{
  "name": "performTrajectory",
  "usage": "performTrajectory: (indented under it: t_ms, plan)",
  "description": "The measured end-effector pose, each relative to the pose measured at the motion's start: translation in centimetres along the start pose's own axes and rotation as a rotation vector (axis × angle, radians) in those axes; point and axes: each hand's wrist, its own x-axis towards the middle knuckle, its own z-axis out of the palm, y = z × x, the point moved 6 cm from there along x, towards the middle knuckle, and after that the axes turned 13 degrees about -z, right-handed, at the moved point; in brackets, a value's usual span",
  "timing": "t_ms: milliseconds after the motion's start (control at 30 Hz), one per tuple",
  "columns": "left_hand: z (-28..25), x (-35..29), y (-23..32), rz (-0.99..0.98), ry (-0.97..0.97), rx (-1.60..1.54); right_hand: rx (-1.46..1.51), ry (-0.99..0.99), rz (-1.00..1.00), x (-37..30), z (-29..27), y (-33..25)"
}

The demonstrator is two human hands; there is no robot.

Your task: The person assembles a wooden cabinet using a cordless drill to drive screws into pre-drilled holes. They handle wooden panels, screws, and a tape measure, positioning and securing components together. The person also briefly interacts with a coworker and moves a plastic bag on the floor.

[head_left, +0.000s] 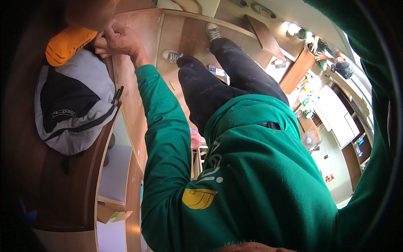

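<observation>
My left hand point(118, 40) reaches to the upper left, its fingers bent and pinched together; whatever they hold is too small to make out. Right beside it is an orange power tool point(67, 45) with a ribbed, slotted housing. A blurred, rounded shape, which looks like my right hand point(90, 13), wraps over the tool close to the camera. Orange shows on both sides of this hand. The right sleeve rises along the right rim and leaves the picture at the top. Under the tool a grey and black bag point(77, 105) lies on a dark brown wooden top point(63, 185).
Open shelves point(113, 168) below the top hold a small cardboard box point(112, 214). By my shoes, a yellow pencil-like stick point(172, 85) lies on the floor. Brown boards point(265, 38) stand ahead. Farther right are a fan point(310, 140) and another person point(323, 54).
</observation>
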Motion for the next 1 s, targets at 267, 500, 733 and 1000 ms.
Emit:
performTrajectory:
  t_ms: [267, 500, 733, 1000]
  plan:
    - [-1.1, 0.0, 1.2, 0.025, -0.053, 0.008, -0.005, -0.007, -0.014, 0.7, 0.2, -0.3]
    - [-1.3, 0.5, 1.7, 0.101, 0.031, -0.046, -0.013, -0.013, -0.024, 1.2, 0.2, -0.5]
    - [-1.3, 0.2, 0.9, 0.019, -0.002, -0.206, -0.028, -0.021, -0.043, 1.8, 0.1, -0.8]
    - [-1.7, 0.9, 0.7, 0.183, -0.121, -0.054, -0.066, -0.053, -0.069, 2.9, -0.1, -1.3]
